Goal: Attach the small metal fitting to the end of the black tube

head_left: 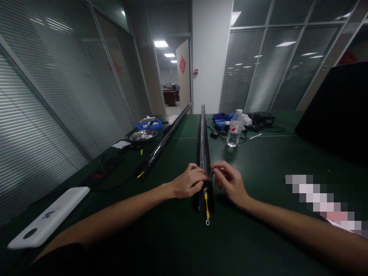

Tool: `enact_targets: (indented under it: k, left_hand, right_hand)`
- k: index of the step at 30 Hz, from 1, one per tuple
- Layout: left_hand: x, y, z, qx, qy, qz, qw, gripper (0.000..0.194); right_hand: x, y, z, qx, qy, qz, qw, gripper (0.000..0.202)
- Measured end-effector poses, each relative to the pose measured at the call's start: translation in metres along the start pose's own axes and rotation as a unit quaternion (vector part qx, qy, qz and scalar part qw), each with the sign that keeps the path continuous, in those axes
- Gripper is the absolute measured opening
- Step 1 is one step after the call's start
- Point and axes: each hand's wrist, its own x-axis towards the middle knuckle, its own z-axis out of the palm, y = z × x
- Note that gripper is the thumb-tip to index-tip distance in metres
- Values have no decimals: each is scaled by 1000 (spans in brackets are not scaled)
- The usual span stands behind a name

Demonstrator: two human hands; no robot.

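Where the long, thin, shiny black bar [204, 149] ends near the person: it lies on the big dark green table [258, 165], between the two hands, and its far end points to the white wall [208, 57].
Left hand: the bare left hand [188, 182] has its fingers bent, and their tips touch the bar. I cannot tell if they have hold of anything.
Right hand: the bare right hand [230, 182] is just beside the bar. Its thumb and pointing finger pinch close on a small, thin, shiny piece [212, 171], too tiny to name. The other fingers curl loosely.
Yellow wire: a short yellow wire [207, 205] lies along the near end of the bar. The round silver metal ring [207, 222] on its tip sticks out past the bar.
Second bar: another long, shiny black bar [163, 142] lies slanted on the left, with a bit of yellow at its near end.
Bottle: a clear plastic bottle with a white cap [234, 134] stands upright on the right, near a blue plastic tray [221, 127].
Bowl: a round, shiny metal bowl [140, 140] sits left of the second bar, with small things in it.
White slab: a flat white slab with rounded corners [60, 214] lies near the left arm.
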Motion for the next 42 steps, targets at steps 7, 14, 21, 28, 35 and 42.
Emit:
enact_targets:
  k: [7, 14, 21, 28, 35, 42]
  left_hand:
    - [-2, 5, 6, -43, 41, -36, 998, 29]
    - [1, 5, 7, -55, 46, -31, 997, 19]
    - [3, 6, 9, -48, 37, 1, 998, 19]
    - [4, 6, 7, -47, 11, -5, 999, 25]
    - [4, 4, 7, -39, 14, -1, 999, 25]
    - [4, 4, 7, -36, 20, 4, 999, 23]
  right_hand:
    - [2, 0, 2, -1, -2, -7, 1000, 26]
    - [-1, 4, -2, -20, -8, -17, 1000, 33]
    - [-2, 3, -1, 15, -5, 9, 1000, 31]
    - [-3, 7, 1, 30, 12, 9, 999, 27]
    - [-4, 4, 1, 25, 14, 2, 1000, 27]
    - [-2, -1, -1, 21, -9, -1, 1000, 27]
